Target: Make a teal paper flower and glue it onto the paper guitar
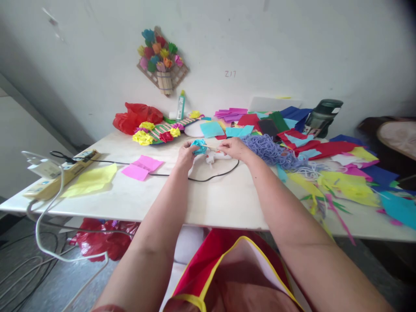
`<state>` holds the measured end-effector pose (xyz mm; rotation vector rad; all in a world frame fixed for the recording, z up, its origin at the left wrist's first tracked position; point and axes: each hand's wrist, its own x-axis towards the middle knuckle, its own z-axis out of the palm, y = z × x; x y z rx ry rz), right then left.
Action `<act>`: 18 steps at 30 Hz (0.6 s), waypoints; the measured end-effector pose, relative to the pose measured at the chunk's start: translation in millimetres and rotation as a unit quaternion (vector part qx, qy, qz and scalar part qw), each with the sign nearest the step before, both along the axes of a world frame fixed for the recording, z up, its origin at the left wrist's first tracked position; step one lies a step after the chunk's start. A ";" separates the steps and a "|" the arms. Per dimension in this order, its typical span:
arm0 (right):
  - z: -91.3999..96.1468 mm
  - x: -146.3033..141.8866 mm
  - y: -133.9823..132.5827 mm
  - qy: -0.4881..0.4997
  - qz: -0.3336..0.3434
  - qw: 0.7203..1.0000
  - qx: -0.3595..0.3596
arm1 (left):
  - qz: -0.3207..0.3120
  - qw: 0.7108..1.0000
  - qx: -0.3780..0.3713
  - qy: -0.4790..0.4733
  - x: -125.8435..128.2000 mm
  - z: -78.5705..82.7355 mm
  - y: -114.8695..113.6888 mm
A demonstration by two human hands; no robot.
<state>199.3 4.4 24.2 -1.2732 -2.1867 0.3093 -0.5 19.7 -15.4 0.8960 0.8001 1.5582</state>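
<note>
My left hand is closed on a crumpled blue paper flower above the middle of the table. A thin pale stick runs from the flower toward my right hand, whose fingers pinch its other end. Just below the stick, a white tool with a black cord lies on the table; its exact kind is hard to make out. Left of my hands are a pink paper sheet and a decorated green piece with yellow, red and purple paper flowers.
A power strip and a yellow sheet lie left. Purple yarn, a dark bottle and coloured paper crowd the right. A red plastic bag and a glue tube stand near the wall.
</note>
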 end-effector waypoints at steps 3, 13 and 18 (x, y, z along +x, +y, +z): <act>0.7 0.4 -0.3 -0.006 -0.012 1.000 -0.006 | -0.001 1.000 -0.004 0.003 0.5 0.5 -0.6; 2.7 0.2 -1.1 -0.050 -0.044 0.998 0.007 | -0.012 1.000 0.000 -0.004 0.9 2.0 -2.2; 5.2 -1.0 -3.3 -0.070 -0.059 0.996 0.012 | -0.024 1.000 0.001 -0.003 2.3 4.7 -6.0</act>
